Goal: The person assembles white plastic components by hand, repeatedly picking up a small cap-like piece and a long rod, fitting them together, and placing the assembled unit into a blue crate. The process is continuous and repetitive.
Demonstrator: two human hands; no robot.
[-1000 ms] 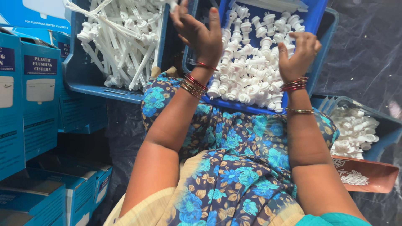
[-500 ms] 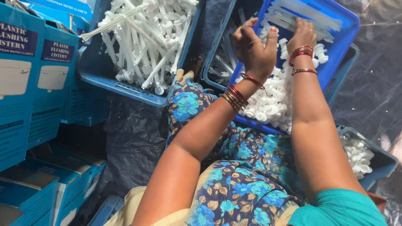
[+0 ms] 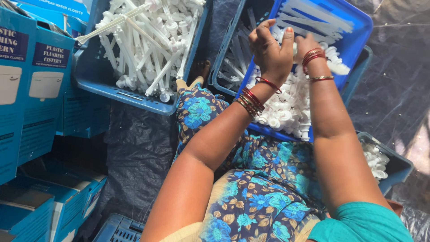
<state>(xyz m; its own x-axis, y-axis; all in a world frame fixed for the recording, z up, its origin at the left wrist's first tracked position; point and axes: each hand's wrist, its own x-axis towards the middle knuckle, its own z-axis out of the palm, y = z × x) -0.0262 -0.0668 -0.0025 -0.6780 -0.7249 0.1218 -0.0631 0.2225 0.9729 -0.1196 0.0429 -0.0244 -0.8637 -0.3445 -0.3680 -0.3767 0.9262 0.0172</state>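
Observation:
My left hand (image 3: pixel 268 51) is raised over a blue tray (image 3: pixel 359 27) heaped with small white plastic parts (image 3: pixel 286 107). Its fingers are curled around a white plastic part held against my right hand (image 3: pixel 305 43). The right hand sits close behind the left one, with its fingers mostly hidden, so its grip cannot be made out. Both wrists wear red and gold bangles. The tray rests on my lap, which is covered in blue floral cloth (image 3: pixel 260 197).
A blue crate (image 3: pixel 125 96) of long white plastic tubes (image 3: pixel 148 40) stands at the upper left. Blue cardboard boxes (image 3: pixel 40 80) are stacked along the left. A smaller bin (image 3: pixel 396 168) of white caps sits at the right. Black plastic sheeting (image 3: pixel 134 148) covers the floor.
Both hands have lifted off the pile and come together over the tray's middle. The view has shifted right and tilted.

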